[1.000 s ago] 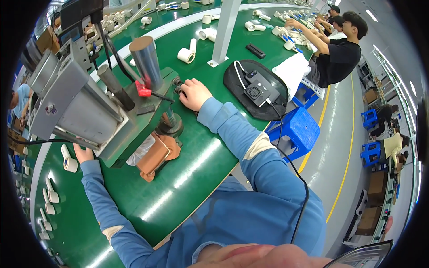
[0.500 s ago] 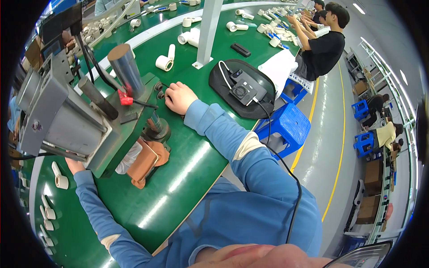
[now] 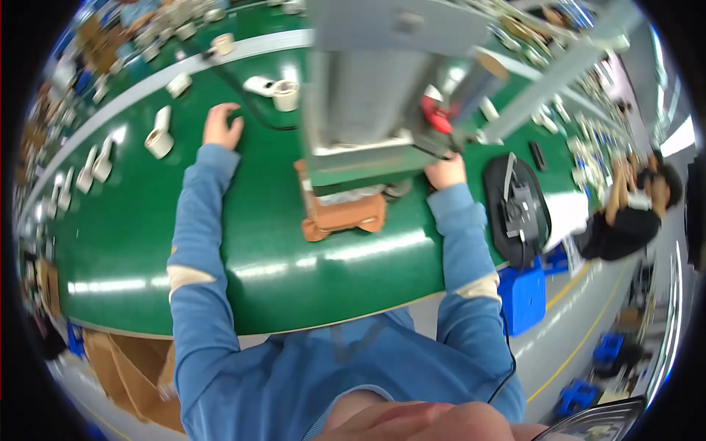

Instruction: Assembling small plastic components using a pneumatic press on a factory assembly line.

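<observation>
My left hand [image 3: 222, 126] is over the green table [image 3: 272, 294], left of the press. Its thumb and fingers are apart with nothing between them. A white plastic housing with a round barrel and a handle [image 3: 285, 95] lies beyond it to the right; another such housing [image 3: 158, 141] is to its left. My right hand [image 3: 446, 174] rests at the right side of the grey metal press [image 3: 375, 95]. Its fingers look curled, but the press and blur hide what is under them. Below the press head sits an orange-brown padded fixture [image 3: 344, 215] with whitish material on top.
A black case [image 3: 515, 213] with a wired device lies right of my right arm. Blue stools [image 3: 523, 298] stand past the table edge. A grey post [image 3: 559, 88] rises at the right. Another person in black [image 3: 625, 228] sits farther right. A cardboard box [image 3: 132, 367] stands lower left.
The view has swung left, so the press now stands in the middle. My left hand, mostly hidden behind the press before, now shows in plain sight. My right hand stays beside the press.
</observation>
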A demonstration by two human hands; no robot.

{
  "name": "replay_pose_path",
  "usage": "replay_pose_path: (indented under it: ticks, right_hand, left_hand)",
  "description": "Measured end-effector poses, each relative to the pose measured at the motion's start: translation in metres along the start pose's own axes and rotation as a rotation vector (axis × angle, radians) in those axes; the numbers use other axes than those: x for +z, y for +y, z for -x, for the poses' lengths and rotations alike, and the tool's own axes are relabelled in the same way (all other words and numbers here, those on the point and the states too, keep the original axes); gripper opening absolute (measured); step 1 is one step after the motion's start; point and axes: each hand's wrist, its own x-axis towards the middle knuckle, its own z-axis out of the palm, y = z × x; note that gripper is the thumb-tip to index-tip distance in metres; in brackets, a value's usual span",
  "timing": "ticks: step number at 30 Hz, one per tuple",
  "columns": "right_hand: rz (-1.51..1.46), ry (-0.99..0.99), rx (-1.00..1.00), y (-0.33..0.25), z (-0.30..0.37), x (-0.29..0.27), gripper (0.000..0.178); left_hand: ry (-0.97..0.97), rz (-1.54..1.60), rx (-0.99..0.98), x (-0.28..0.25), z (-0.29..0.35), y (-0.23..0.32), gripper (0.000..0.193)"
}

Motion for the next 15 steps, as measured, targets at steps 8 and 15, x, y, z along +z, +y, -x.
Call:
replay_pose_path:
  ticks: [8, 15]
  right_hand:
    - [-0.208, -0.074, 0.085, -0.024, -0.022, 0.023, 0.031]
    - [-0.144, -0.070, -0.016, -0.032, -0.031, 0.023, 0.031]
  left_hand:
    - [0.036, -0.122, -0.074, -0.011, 0.015, -0.006, 0.028]
    - [-0.009, -0.085, -0.172, -0.018, 0.013, -0.003, 0.024]
